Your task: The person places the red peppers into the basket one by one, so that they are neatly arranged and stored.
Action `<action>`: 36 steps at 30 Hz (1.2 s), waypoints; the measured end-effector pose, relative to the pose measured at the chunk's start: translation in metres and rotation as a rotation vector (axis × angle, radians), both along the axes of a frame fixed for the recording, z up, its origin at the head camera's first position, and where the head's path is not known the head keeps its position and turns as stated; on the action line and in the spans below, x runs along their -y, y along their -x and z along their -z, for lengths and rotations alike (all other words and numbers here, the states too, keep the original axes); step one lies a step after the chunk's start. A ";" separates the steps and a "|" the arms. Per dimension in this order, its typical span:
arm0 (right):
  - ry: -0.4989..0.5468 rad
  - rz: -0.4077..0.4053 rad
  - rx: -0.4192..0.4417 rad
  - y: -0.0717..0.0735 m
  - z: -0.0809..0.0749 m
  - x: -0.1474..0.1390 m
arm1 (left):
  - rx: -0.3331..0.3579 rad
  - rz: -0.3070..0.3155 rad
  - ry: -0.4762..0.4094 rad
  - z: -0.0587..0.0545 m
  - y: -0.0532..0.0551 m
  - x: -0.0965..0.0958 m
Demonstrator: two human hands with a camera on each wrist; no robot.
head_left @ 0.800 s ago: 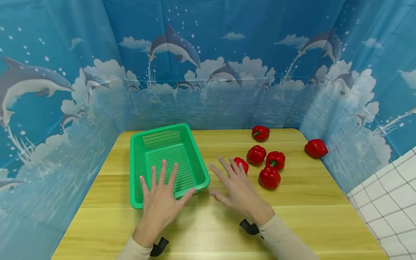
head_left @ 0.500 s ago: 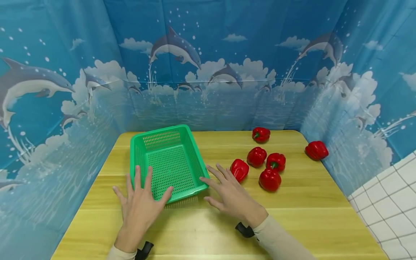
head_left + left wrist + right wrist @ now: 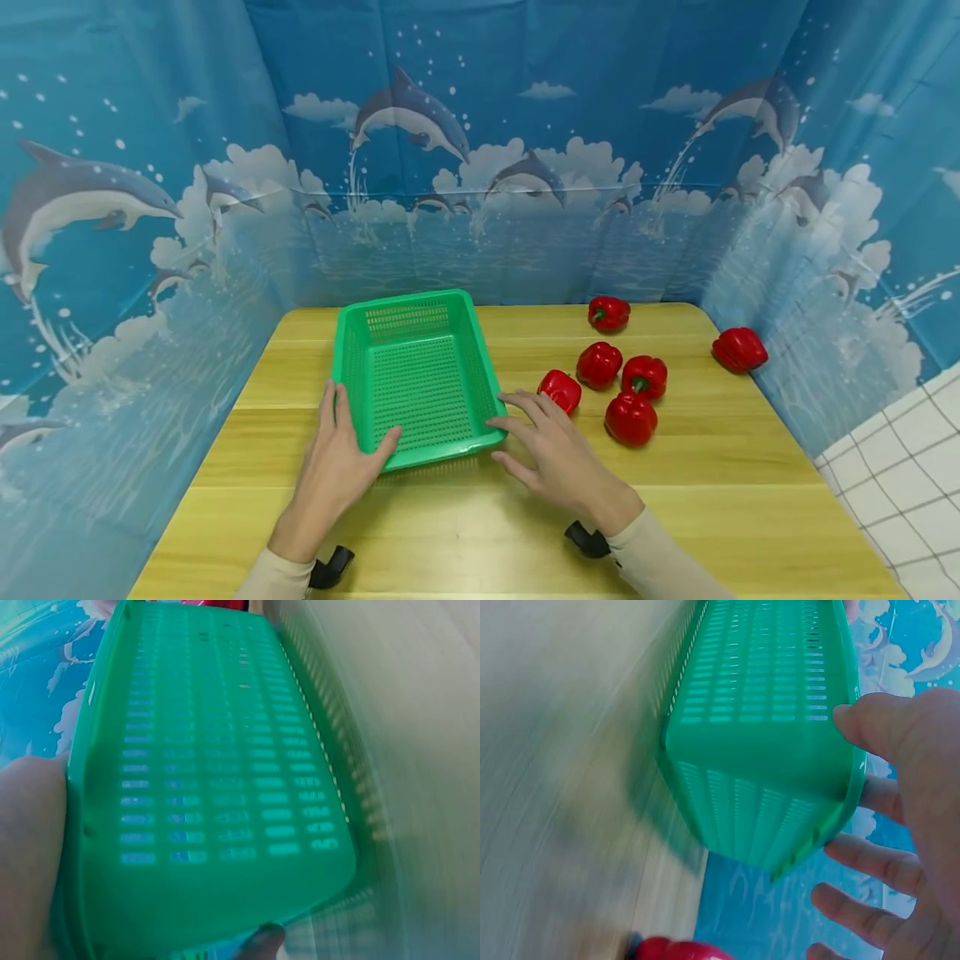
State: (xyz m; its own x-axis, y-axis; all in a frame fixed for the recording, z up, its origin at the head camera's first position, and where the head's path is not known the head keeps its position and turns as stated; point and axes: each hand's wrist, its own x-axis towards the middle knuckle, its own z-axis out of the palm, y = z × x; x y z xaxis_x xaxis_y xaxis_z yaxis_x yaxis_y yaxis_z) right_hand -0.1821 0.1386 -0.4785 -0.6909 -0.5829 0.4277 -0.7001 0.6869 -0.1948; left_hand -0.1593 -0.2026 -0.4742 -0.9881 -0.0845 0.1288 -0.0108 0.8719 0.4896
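A green plastic basket with slotted walls sits on the table. My left hand is at its near left corner, fingers along the outer left side and thumb over the near rim. In the left wrist view, one fingertip shows beside the basket's side wall. My right hand is at the near right corner, its fingers spread around the rim. The right thumb lies at the rim in the right wrist view. Just beyond the right fingers lies a red bell pepper.
Several more red bell peppers stand to the right, including a back one, a near one and one at the table's right edge. A blue dolphin-print curtain encloses the wooden table.
The basket has shifted right and turned slightly. My left hand has moved from over its near rim to the left side; my right hand has come to the near right corner.
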 end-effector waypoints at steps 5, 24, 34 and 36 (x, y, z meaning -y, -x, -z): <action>0.015 0.013 0.002 0.000 0.001 -0.017 | 0.010 0.069 -0.020 0.002 0.008 -0.007; 0.063 0.009 0.163 0.014 -0.015 -0.072 | -0.012 0.156 -0.022 0.004 0.020 -0.029; -0.003 0.098 0.284 0.061 -0.017 -0.087 | -0.002 0.158 0.001 0.004 0.019 -0.028; -0.026 0.081 0.319 0.067 -0.017 -0.084 | 0.003 0.160 0.003 0.004 0.019 -0.028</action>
